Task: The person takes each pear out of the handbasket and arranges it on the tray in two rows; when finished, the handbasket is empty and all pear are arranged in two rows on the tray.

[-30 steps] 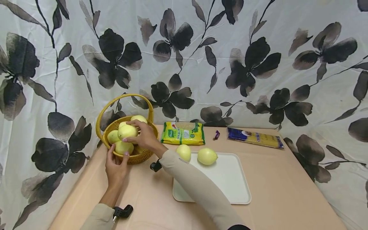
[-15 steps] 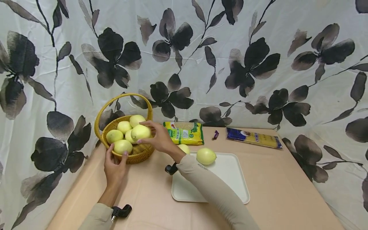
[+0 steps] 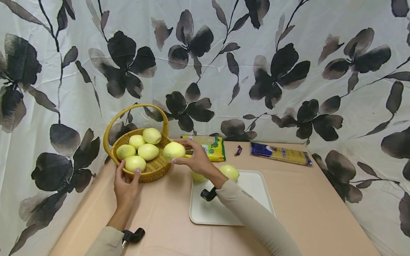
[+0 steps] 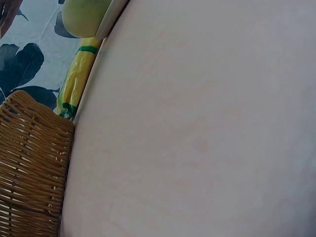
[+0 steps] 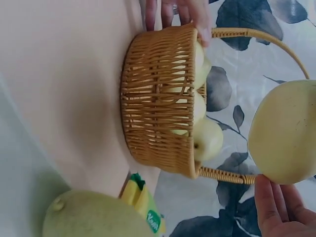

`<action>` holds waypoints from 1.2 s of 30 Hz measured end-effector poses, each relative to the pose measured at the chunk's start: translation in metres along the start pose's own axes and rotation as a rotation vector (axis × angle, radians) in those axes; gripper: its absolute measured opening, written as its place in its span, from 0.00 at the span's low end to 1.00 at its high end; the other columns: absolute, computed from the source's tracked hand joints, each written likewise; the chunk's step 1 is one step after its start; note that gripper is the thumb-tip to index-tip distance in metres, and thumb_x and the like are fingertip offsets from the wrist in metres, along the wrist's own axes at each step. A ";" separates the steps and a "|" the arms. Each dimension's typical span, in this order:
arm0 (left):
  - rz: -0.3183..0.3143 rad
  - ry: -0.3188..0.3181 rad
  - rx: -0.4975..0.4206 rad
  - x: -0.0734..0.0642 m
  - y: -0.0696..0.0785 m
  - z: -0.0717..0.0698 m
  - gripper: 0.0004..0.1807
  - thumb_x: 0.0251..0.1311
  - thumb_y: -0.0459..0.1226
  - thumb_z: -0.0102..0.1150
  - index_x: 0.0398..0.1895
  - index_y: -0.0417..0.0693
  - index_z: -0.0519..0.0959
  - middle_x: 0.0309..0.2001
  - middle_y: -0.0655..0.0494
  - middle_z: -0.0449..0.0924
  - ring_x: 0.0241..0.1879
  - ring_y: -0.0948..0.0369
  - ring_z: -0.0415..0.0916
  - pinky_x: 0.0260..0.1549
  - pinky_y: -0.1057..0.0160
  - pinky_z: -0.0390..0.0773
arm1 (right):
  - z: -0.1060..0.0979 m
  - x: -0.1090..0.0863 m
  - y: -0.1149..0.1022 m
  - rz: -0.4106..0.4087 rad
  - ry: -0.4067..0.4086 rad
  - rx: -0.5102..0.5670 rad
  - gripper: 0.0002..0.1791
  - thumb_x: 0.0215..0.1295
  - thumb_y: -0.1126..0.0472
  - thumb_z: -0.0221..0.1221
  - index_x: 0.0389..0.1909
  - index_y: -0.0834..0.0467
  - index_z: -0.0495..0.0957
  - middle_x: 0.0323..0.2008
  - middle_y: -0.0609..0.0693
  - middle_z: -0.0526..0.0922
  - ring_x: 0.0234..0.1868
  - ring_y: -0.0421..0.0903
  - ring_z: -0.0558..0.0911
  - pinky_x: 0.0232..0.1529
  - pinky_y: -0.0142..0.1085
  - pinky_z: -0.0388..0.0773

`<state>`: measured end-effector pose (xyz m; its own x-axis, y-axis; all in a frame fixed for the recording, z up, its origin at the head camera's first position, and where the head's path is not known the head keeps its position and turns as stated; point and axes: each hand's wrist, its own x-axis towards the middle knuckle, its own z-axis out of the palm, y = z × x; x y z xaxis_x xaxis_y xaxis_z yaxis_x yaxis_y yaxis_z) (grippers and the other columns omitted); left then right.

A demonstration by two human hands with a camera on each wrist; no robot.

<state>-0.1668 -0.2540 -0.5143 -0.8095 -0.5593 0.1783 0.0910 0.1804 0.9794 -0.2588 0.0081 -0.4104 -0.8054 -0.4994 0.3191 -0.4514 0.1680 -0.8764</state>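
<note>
My right hand [image 3: 201, 161] holds a pale yellow lemon [image 3: 174, 151] between thumb and fingers, just beyond the right side of a wicker basket [image 3: 157, 175]. In the right wrist view, the held lemon [image 5: 286, 133] appears with fingertips against it. My left hand [image 3: 126, 190] grips the basket's near left rim, thumb and fingers on either side of it. Several lemons [image 3: 148, 152] lie inside the basket, whose arched handle stands up. The left wrist view shows the basket's woven wall [image 4: 34, 168] but not the left hand's grip.
A white tray [image 3: 221, 213] bears two lemons [image 3: 229, 172], one partly hidden by the right wrist. Behind lie a yellow-green food packet [image 3: 216, 149], a small purple-wrapped candy [image 3: 238, 150] and a blue-yellow pasta packet [image 3: 282, 154]. A floral curtain [image 3: 205, 71] closes the back.
The right hand has lifted a lemon out of the basket and carried it right, past the rim. The left hand keeps its place on the basket.
</note>
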 end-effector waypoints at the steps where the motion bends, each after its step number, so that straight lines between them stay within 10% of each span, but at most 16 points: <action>1: 0.000 0.000 0.003 0.000 0.000 0.000 0.40 0.76 0.40 0.61 0.86 0.57 0.55 0.86 0.48 0.51 0.84 0.50 0.52 0.81 0.53 0.63 | -0.003 -0.003 0.000 0.008 -0.003 0.006 0.38 0.58 0.58 0.80 0.70 0.42 0.79 0.64 0.43 0.82 0.59 0.48 0.80 0.64 0.49 0.81; 36: -0.019 -0.019 0.027 -0.002 0.003 -0.004 0.40 0.77 0.44 0.60 0.87 0.60 0.54 0.86 0.51 0.49 0.84 0.53 0.51 0.81 0.46 0.63 | -0.120 -0.118 0.035 0.153 0.120 -0.109 0.40 0.57 0.63 0.79 0.71 0.49 0.77 0.67 0.53 0.79 0.65 0.58 0.78 0.71 0.58 0.77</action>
<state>-0.1628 -0.2559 -0.5117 -0.8221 -0.5470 0.1579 0.0602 0.1924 0.9795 -0.2262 0.1748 -0.4356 -0.9047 -0.3573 0.2320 -0.3541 0.3280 -0.8758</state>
